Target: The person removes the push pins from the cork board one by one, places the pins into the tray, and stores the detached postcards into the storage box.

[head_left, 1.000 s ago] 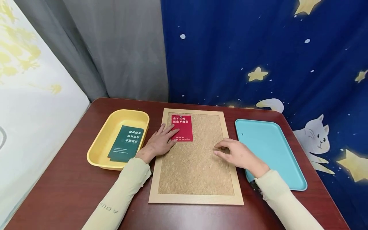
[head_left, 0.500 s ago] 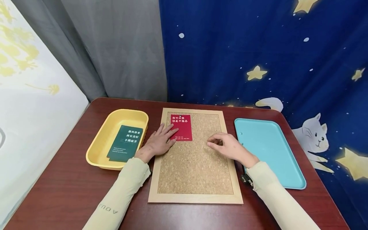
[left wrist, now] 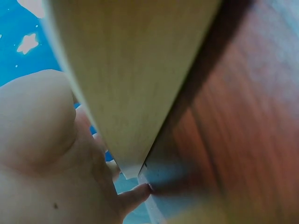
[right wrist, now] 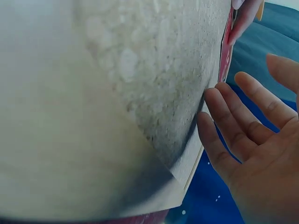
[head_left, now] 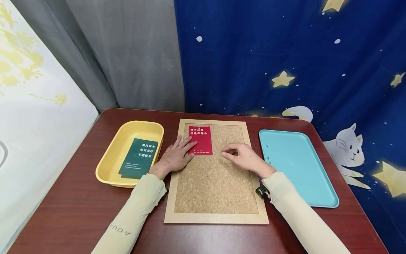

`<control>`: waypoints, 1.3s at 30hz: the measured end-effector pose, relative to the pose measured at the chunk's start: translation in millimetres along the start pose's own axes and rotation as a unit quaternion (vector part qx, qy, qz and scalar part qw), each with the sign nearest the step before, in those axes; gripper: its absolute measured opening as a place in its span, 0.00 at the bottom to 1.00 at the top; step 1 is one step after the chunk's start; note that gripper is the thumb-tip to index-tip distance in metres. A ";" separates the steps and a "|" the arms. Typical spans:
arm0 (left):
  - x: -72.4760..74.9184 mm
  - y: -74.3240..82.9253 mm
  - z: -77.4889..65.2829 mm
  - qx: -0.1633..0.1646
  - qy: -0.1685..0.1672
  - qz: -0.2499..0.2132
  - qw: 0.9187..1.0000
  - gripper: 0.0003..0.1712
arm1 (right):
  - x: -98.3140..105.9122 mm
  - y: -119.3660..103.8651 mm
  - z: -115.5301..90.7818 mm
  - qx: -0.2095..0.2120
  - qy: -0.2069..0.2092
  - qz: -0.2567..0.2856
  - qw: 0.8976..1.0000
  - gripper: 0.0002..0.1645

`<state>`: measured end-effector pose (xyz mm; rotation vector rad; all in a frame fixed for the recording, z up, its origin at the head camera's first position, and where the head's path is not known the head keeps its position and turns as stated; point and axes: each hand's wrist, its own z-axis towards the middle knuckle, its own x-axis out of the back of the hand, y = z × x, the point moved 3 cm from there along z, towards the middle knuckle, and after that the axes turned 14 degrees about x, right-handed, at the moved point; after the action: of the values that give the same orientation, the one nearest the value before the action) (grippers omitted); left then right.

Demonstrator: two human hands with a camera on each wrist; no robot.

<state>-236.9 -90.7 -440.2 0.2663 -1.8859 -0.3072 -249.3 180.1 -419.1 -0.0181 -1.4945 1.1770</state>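
In the head view a red card (head_left: 204, 143) with white lettering lies at the top left of a wood-framed cork board (head_left: 219, 190). A small dark dot shows at the card's top edge. My left hand (head_left: 175, 157) lies spread with its fingertips over the card's left side and its palm across the frame. My right hand (head_left: 242, 157) is above the board, right of the card, its fingers loosely bent. In the right wrist view my right hand (right wrist: 261, 144) has thumb and index tips apart, and nothing shows between them.
Left of the board stands a yellow tray (head_left: 109, 173) with dark green cards (head_left: 137, 158) in it. A light blue tray (head_left: 304, 162) with several tiny dark pieces (head_left: 268, 159) lies to the right. Curtains hang behind the table (head_left: 73, 211).
My right hand has moved left over the board, from near the blue tray toward the red card. More of the tray's tiny pieces now show. My left hand has stayed in place.
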 end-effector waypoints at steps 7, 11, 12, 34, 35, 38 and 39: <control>0.4 -0.6 0.9 0.000 0.000 0.002 1.000 0.36 | -3.4 5.8 9.0 -0.023 -0.002 0.013 1.000 0.14; 0.8 -0.2 2.5 -0.003 -0.003 0.002 1.000 0.36 | -3.7 8.4 12.1 -0.027 0.004 0.019 0.999 0.14; 1.0 -0.1 2.8 -0.003 -0.004 0.002 1.000 0.36 | -3.8 8.7 12.8 -0.028 0.005 0.020 0.999 0.14; 1.3 -0.4 -0.9 -0.001 -0.023 -0.017 1.000 0.35 | -12.4 11.4 23.5 -0.039 0.015 0.026 0.999 0.15; 1.7 -0.4 -0.8 -0.001 -0.024 -0.018 1.000 0.35 | -12.1 11.8 24.0 -0.040 0.017 0.028 0.999 0.15; 3.3 -0.6 -0.9 -0.001 -0.025 -0.019 0.999 0.35 | -12.0 13.3 26.3 -0.038 0.021 0.030 0.999 0.15; 3.9 -0.6 -1.0 -0.001 -0.025 -0.019 1.000 0.35 | -11.8 13.4 27.0 -0.037 0.022 0.030 0.999 0.15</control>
<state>-237.3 -92.6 -436.7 0.2949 -1.9319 -0.3448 -273.5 162.5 -431.7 -0.1393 -1.5063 1.1605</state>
